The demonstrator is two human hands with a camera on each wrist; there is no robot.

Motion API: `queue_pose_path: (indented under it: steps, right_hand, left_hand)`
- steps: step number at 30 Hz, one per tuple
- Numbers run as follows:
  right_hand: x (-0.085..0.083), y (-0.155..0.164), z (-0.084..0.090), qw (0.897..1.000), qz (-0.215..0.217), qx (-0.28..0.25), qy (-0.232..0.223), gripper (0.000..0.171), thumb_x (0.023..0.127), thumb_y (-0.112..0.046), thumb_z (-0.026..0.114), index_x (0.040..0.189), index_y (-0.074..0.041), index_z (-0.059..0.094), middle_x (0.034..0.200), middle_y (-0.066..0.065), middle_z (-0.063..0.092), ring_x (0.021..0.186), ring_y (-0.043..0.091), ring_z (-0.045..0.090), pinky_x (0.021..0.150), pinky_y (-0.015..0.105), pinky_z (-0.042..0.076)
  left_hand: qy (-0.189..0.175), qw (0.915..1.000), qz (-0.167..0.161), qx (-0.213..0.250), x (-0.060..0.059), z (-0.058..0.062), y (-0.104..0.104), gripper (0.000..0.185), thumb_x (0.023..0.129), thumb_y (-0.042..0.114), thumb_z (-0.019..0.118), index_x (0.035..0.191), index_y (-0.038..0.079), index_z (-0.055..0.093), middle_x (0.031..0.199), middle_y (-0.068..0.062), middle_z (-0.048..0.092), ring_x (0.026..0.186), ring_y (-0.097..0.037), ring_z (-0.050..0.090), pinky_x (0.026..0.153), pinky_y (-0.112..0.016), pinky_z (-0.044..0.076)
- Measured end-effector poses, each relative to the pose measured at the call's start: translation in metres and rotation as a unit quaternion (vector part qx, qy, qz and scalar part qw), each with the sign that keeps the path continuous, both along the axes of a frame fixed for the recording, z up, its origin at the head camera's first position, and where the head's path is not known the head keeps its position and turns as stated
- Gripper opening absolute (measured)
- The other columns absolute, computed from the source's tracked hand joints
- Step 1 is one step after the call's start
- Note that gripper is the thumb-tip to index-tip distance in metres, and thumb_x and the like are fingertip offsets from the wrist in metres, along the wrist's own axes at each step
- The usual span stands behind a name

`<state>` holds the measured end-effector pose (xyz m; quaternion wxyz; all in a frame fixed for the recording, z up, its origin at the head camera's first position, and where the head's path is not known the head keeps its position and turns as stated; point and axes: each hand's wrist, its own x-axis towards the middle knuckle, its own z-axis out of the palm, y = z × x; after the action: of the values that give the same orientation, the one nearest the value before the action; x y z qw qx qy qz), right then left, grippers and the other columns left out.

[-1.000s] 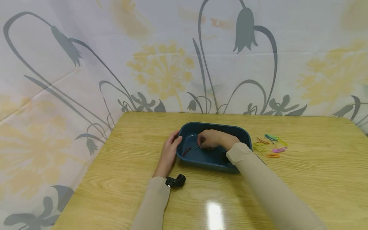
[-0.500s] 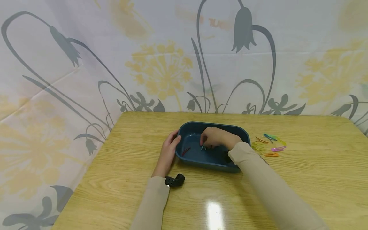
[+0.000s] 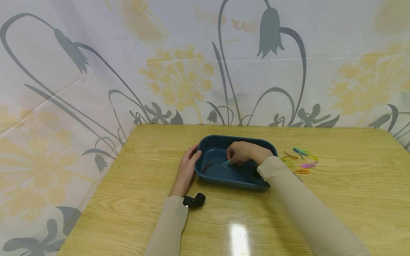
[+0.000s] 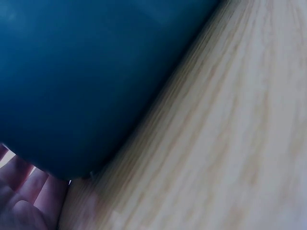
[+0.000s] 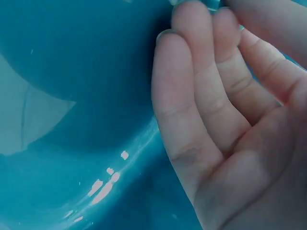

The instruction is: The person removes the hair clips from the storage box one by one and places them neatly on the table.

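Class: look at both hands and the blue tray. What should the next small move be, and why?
Probably let go of the teal clip: the right hand pinches it low inside the tray, near the red clip, while the left hand steadies the rim.

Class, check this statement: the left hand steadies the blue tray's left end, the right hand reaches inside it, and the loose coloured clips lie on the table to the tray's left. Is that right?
One detail is wrong. In the head view the coloured clips lie on the table to the right of the blue tray, not its left. The left hand does rest against the tray's left end, and the right hand is inside it.
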<state>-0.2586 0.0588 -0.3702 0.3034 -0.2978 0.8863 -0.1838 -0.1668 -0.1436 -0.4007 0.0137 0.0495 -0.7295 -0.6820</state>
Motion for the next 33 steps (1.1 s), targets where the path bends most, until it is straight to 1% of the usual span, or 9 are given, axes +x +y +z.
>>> queue_pose_path:
  steps: [4, 8, 11, 17, 21, 26, 31, 33]
  right_hand:
    - [0.000, 0.003, 0.002, 1.000, 0.000, -0.006, -0.002, 0.012, 0.088, -0.018, 0.061, 0.081, -0.011, 0.057, 0.076, 0.003, 0.056, 0.063, 0.016, 0.055, 0.059, 0.027, 0.046]
    - [0.001, 0.004, 0.006, 1.000, 0.010, -0.020, 0.004, 0.012, 0.089, -0.018, 0.060, 0.081, -0.010, 0.059, 0.075, 0.004, 0.060, 0.065, 0.019, 0.058, 0.060, 0.030, 0.048]
    - [0.002, 0.005, 0.009, 0.999, 0.017, -0.028, 0.020, 0.010, 0.088, -0.015, 0.059, 0.079, -0.011, 0.062, 0.072, 0.003, 0.062, 0.064, 0.020, 0.058, 0.059, 0.030, 0.047]
    - [0.006, 0.006, 0.016, 0.997, 0.016, -0.046, 0.065, 0.011, 0.089, -0.016, 0.059, 0.078, -0.014, 0.062, 0.069, -0.001, 0.061, 0.061, 0.014, 0.053, 0.060, 0.028, 0.044]
    - [0.009, 0.008, 0.023, 0.995, 0.018, -0.066, 0.078, 0.010, 0.089, -0.017, 0.059, 0.081, -0.014, 0.063, 0.071, -0.002, 0.063, 0.064, 0.013, 0.057, 0.062, 0.028, 0.047]
    - [0.012, 0.013, 0.025, 0.992, 0.026, -0.084, 0.087, 0.008, 0.088, -0.015, 0.060, 0.085, -0.013, 0.066, 0.072, -0.002, 0.063, 0.064, 0.012, 0.057, 0.062, 0.027, 0.047]
    - [0.016, 0.017, 0.027, 0.992, 0.007, -0.088, 0.095, 0.008, 0.089, -0.015, 0.058, 0.090, -0.012, 0.066, 0.073, -0.001, 0.063, 0.064, 0.013, 0.056, 0.063, 0.027, 0.047]
    - [0.017, 0.019, 0.028, 0.991, -0.003, -0.089, 0.099, 0.009, 0.090, -0.015, 0.057, 0.092, -0.012, 0.065, 0.074, 0.000, 0.062, 0.064, 0.013, 0.056, 0.063, 0.028, 0.047]
  left_hand:
    - [-0.003, 1.0000, 0.000, 0.000, 0.000, 0.000, 0.000, 0.042, 0.096, 0.025, 0.048, 0.134, 0.011, 0.046, 0.138, -0.008, 0.045, 0.128, -0.022, 0.039, 0.108, -0.039, 0.028]
    - [-0.008, 1.0000, -0.001, 0.002, 0.000, 0.000, 0.000, 0.042, 0.096, 0.026, 0.048, 0.135, 0.011, 0.045, 0.139, -0.007, 0.044, 0.128, -0.021, 0.038, 0.108, -0.039, 0.027]
    - [-0.009, 1.0000, -0.001, 0.000, 0.001, 0.000, 0.000, 0.042, 0.096, 0.027, 0.048, 0.135, 0.012, 0.045, 0.139, -0.006, 0.044, 0.128, -0.021, 0.038, 0.108, -0.039, 0.027]
    - [-0.011, 0.9999, 0.002, -0.008, 0.001, 0.001, 0.000, 0.042, 0.095, 0.029, 0.048, 0.134, 0.012, 0.046, 0.139, -0.006, 0.044, 0.129, -0.021, 0.038, 0.109, -0.039, 0.026]
    - [-0.008, 0.9999, 0.005, -0.013, 0.000, 0.001, 0.000, 0.042, 0.095, 0.029, 0.049, 0.134, 0.012, 0.047, 0.138, -0.006, 0.044, 0.129, -0.021, 0.037, 0.109, -0.040, 0.026]
    - [-0.008, 0.9999, 0.006, -0.013, 0.001, 0.001, 0.001, 0.042, 0.095, 0.028, 0.049, 0.134, 0.012, 0.046, 0.138, -0.006, 0.044, 0.129, -0.021, 0.038, 0.108, -0.039, 0.027]
    - [-0.008, 0.9999, 0.004, -0.008, 0.000, 0.001, 0.001, 0.042, 0.095, 0.027, 0.049, 0.135, 0.012, 0.046, 0.139, -0.006, 0.044, 0.128, -0.022, 0.038, 0.108, -0.040, 0.028]
    - [-0.008, 1.0000, 0.003, -0.004, -0.002, -0.003, 0.000, 0.042, 0.095, 0.027, 0.049, 0.134, 0.013, 0.046, 0.138, -0.006, 0.044, 0.128, -0.022, 0.038, 0.108, -0.040, 0.028]
